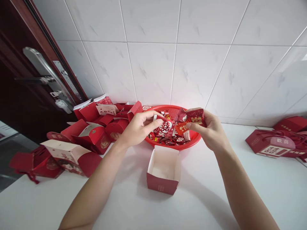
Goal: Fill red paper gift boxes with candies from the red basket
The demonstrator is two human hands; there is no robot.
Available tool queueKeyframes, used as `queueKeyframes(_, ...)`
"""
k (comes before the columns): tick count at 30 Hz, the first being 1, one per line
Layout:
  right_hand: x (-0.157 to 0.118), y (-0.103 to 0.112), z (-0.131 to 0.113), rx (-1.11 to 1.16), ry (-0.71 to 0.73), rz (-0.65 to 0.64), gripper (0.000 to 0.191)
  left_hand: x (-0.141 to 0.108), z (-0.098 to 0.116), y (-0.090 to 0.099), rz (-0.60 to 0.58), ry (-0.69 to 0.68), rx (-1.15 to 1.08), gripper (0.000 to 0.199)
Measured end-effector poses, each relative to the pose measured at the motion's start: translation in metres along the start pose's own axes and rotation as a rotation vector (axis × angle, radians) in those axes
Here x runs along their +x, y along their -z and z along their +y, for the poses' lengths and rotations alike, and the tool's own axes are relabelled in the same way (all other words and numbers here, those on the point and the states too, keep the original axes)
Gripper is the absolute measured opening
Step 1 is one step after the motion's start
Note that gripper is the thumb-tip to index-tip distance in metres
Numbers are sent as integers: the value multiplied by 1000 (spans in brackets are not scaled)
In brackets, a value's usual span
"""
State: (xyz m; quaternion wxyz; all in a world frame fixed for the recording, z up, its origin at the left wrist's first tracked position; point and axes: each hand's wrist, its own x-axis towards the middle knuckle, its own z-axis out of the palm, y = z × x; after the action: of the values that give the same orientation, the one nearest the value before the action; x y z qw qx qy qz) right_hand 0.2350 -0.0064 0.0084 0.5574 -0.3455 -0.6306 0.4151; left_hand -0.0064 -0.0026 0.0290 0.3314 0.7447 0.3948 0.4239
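My left hand [141, 126] pinches a red candy packet [166, 127] printed with a white round emblem, held over the basket. Several wrapped candies [196, 117], in dark red and orange-red wrappers, are gripped between the thumb and fingers of my right hand [208, 127]. Below both hands a red plastic basket [177, 147] holds more wrapped sweets, partly hidden by the hands. In front of it stands a small red box [160, 183] with its top open and white inside; its visible interior holds nothing.
On the left several open red boxes [92, 137] are crowded together, with a cream-flapped box [63, 150] nearest. Closed red gift boxes [271, 143] with ribbons sit at the right. A tiled wall [153, 70] rises behind, and a dark door [21, 64] with a metal handle is at left.
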Motion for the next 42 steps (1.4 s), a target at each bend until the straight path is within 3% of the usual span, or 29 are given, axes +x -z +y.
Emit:
queueKeyframes(8,-6,-10,-6,41,-78,-193,25,-7,6,5,-245,127,-39,24)
queueKeyframes(13,-11,-12,-16,-19,-88,-265,22,-11,9,14,-388,184,-48,31)
queueKeyframes(18,-22,-12,-35,-339,-24,-285,18,-20,14,21,-399,131,276,26)
queueKeyframes(21,-31,-19,-42,-496,-10,-353,18,-33,15,19,-488,155,502,32)
queueKeyframes(26,-45,-40,-39,-604,-28,-497,22,-72,11,13,-585,240,581,38)
queueKeyframes(31,-56,-53,-34,-672,-30,-552,24,-100,5,10,-631,329,571,65)
queueKeyframes(38,-64,-60,-37,-666,-44,-648,24,-97,6,1,-658,450,570,101)
queueKeyframes(42,-68,-69,-25,-830,-71,-744,17,-97,10,-1,-655,478,535,105)
